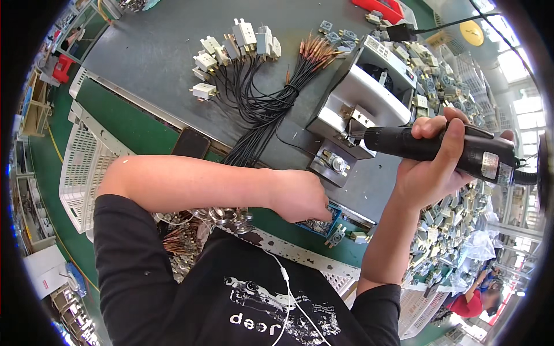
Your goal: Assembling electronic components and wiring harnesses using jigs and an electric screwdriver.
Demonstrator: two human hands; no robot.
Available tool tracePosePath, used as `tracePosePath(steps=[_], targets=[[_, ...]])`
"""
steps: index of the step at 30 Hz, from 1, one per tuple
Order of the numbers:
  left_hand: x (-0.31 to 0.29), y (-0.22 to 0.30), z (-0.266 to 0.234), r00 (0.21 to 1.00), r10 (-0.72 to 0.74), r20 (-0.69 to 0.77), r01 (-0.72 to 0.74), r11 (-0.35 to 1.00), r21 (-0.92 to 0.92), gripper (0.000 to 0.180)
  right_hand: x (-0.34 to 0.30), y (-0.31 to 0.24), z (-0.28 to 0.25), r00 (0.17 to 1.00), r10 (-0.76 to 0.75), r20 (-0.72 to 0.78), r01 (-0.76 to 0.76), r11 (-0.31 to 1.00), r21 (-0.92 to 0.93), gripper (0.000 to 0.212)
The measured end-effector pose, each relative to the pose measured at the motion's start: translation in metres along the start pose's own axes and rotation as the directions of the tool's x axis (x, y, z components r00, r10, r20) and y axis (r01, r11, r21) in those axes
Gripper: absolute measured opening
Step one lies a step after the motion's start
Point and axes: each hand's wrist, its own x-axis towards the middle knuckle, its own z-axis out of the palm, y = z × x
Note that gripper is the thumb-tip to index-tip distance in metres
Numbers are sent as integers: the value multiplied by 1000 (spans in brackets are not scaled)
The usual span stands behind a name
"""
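My right hand is wrapped around a black electric screwdriver, which lies level with its tip pointing left toward a silver metal machine. Over a small blue tray of tiny metal parts, my left hand is closed, with its fingertips down at the tray's edge. What those fingers hold, if anything, is hidden. Just beyond the left hand, a small part with a round metal piece sits in a holder on the grey table. A thin black wire runs to it.
A bundle of black cables with copper-coloured ends and pale plug housings lies on the table. Many loose housings are heaped at the right. A dark phone-like slab lies near the table edge. White plastic baskets stand around.
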Motion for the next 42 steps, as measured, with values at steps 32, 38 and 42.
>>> tracePosePath(steps=[32,38,42], targets=[[-10,-11,-30,994,-103,-30,89,949,-302,16,51,10,6,908,-379,-177,323,904,-280,20],[-12,-6,-42,987,-143,-71,113,940,-323,15,39,-35,1,973,-210,-99,191,967,-171,33],[-24,-9,-34,974,-172,-147,128,955,-266,14,11,-6,2,989,-80,121,84,996,-25,65]])
